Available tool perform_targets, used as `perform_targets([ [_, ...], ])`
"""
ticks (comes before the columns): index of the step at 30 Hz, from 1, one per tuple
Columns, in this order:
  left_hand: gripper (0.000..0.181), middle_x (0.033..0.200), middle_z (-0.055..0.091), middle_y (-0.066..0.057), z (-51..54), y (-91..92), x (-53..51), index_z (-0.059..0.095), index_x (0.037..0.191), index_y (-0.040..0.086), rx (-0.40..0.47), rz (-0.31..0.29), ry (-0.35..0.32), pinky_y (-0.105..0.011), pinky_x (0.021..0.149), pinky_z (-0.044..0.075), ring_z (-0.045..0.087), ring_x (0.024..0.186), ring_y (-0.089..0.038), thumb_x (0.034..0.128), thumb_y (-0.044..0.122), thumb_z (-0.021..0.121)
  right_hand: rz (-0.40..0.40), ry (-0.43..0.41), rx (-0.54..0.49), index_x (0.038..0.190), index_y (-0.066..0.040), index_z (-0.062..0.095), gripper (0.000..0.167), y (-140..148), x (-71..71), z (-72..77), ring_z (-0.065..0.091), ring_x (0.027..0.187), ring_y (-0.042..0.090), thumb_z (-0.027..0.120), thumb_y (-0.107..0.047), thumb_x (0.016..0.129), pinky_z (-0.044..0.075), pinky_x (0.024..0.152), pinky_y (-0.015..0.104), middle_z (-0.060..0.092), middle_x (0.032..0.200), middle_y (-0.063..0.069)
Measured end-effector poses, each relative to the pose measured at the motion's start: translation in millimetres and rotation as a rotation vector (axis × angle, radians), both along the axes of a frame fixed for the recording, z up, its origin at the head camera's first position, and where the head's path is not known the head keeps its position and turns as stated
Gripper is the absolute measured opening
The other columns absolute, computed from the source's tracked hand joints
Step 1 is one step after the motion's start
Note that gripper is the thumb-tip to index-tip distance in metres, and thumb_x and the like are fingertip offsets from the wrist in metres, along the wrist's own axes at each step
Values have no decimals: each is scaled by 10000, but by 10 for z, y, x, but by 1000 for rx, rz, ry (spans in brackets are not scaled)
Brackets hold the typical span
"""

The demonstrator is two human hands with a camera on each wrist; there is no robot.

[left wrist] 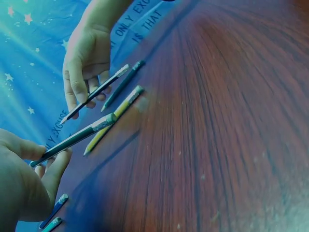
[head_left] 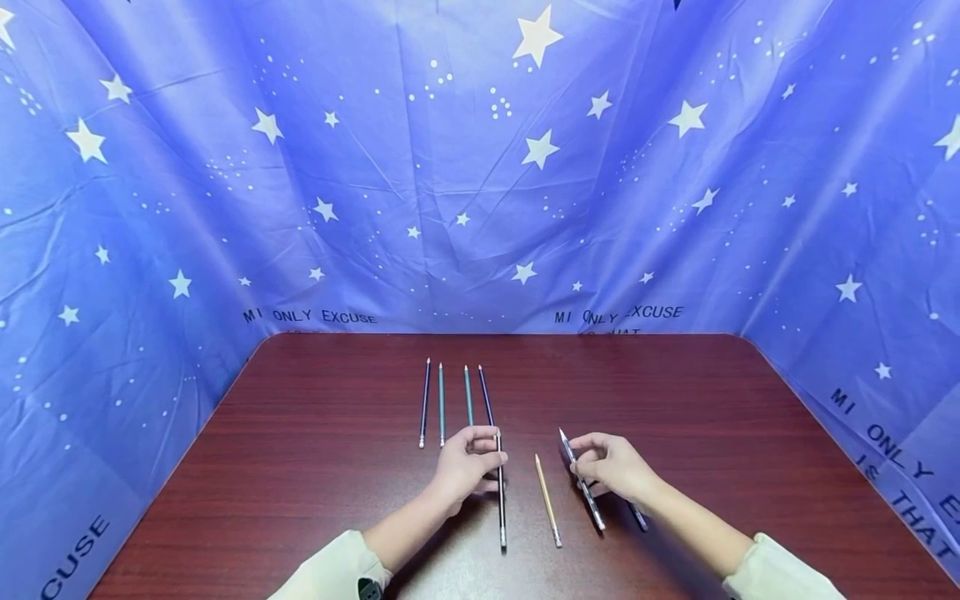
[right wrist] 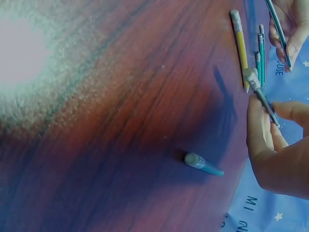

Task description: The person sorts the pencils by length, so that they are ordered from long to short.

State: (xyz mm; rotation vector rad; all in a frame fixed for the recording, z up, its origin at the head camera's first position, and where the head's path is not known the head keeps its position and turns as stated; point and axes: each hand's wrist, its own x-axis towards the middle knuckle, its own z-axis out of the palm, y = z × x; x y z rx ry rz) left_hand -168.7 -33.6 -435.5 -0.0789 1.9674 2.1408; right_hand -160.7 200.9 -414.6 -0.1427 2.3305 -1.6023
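Observation:
My left hand (head_left: pixel 467 468) pinches a black pencil (head_left: pixel 502 504) between thumb and fingers, its eraser end toward me. The left wrist view shows this pencil (left wrist: pixel 72 139) held above the table. Across from it, my right hand (head_left: pixel 618 468) grips a dark pencil (head_left: pixel 589 493) with a pale eraser; it too is raised off the wood, as the right wrist view of that pencil (right wrist: pixel 261 96) shows. Between the hands lies a yellow pencil (head_left: pixel 547 504). Another dark pencil (head_left: pixel 638 518) lies under the right hand, partly hidden by it.
Left of centre on the brown table (head_left: pixel 315 467), two dark blue pencils, one at the left end (head_left: pixel 425 404) and one at the right (head_left: pixel 486 396), lie with two teal pencils (head_left: pixel 442 400) between them. A blue star-printed cloth (head_left: pixel 450 167) hangs around the table.

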Motion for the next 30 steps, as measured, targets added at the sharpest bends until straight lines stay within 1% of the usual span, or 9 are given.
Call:
perform_targets([
  [5,483,973,582,-72,-3,-2,-11,508,1252,-39,13,23,-5,-297,579,599,607,617,-100,796,-9,666,-8,-38,-56,1220,153,464,456,-5,-27,-11,635,661,156,598,0,812,595,615,344,661,804,67],
  [9,487,989,583,-86,-23,-3,-23,499,1253,-45,23,30,-6,-296,588,600,598,627,-99,797,-7,666,-19,-57,-78,1230,157,450,470,-6,-41,-11,620,659,127,611,-3,819,589,608,317,650,791,27],
  [15,487,1010,574,-107,-33,-11,-47,486,1260,-50,49,43,-16,-295,602,601,591,632,-100,805,-16,656,-39,-81,-99,1247,146,437,488,-2,-52,2,611,661,108,618,-24,826,575,595,272,640,794,2],
  [24,482,997,567,-87,-48,6,-69,485,1261,-48,60,44,-28,-312,615,603,586,639,-102,811,-18,654,-49,-89,-111,1262,138,432,507,7,-63,-15,613,677,103,630,-51,836,575,608,269,647,813,1],
  [30,488,1005,561,-82,-35,40,-54,478,1274,-40,68,47,-27,-329,627,605,575,641,-101,818,-18,651,-57,-83,-112,1264,131,436,511,5,-57,-18,595,682,99,635,-69,838,572,609,258,644,821,-6],
])
